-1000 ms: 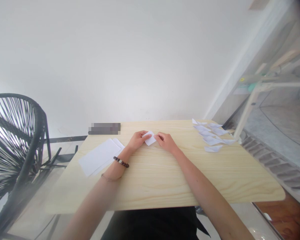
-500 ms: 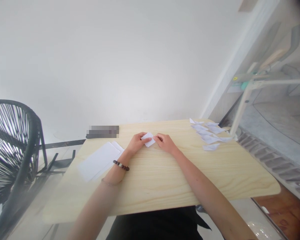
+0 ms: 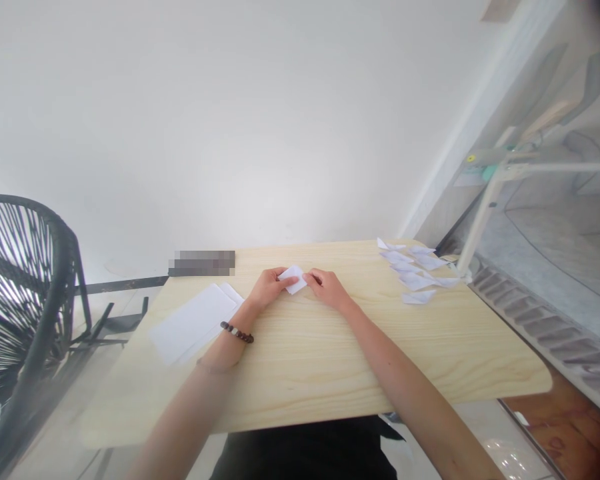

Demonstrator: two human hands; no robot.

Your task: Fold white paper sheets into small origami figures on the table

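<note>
A small folded white paper (image 3: 293, 279) is held just over the middle of the wooden table (image 3: 305, 360). My left hand (image 3: 270, 288) pinches its left side, thumb on top and fingers behind. At the paper's right corner, my right hand (image 3: 326, 287) grips with thumb and bent fingers. White paper sheets (image 3: 195, 325) lie in a loose stack to the left of my left forearm. Several folded white paper shapes (image 3: 413, 279) with pointed ends sit grouped at the table's far right.
A dark pixelated object (image 3: 203, 263) lies at the back left edge of the table, near the white wall (image 3: 280, 133). On the left stands a black woven chair (image 3: 55, 267). A white metal frame (image 3: 485, 213) is beyond the right edge.
The view has shifted slightly, so most things sit a little further left. Both hands keep their hold on the folded paper, with hardly any visible change in it.
</note>
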